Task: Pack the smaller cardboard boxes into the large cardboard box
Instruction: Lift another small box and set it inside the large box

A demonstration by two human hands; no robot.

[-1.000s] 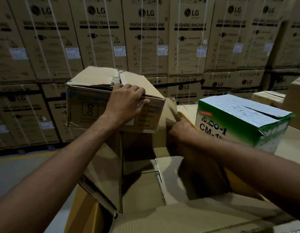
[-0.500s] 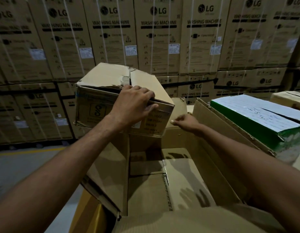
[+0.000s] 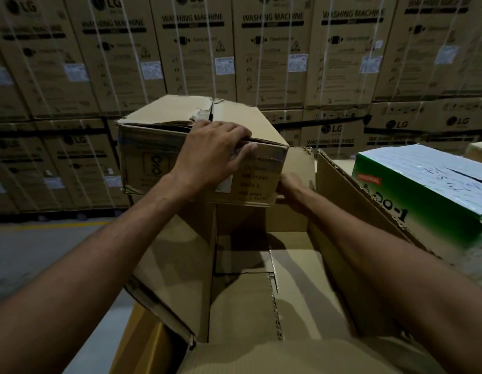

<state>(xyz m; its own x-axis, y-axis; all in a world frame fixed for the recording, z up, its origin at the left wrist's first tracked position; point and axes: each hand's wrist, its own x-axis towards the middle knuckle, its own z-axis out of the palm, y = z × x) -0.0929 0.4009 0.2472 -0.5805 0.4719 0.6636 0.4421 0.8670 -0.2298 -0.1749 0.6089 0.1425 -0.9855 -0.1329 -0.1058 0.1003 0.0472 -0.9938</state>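
Stacked LG washing machine cartons are filling the whole background beyond the large cardboard box. The large cardboard box is standing open at the person's front, flaps splayed outward, its bare inner floor showing.

A green and white box is lying just beyond the large box's right flap, handwriting on its top.

The smaller cardboard box is hanging above the large box's far left corner, not yet inside, its top flaps dented and torn at the seam. It is sitting between the two hands.

The left hand is gripping the smaller box from above the large box's left wall: fingers curling over the near top edge, thumb pressing on the printed front face.

The right hand is pressing against the smaller box's lower right corner, over the large box's far wall. Its fingers are hiding behind the box, so the grip cannot be told.
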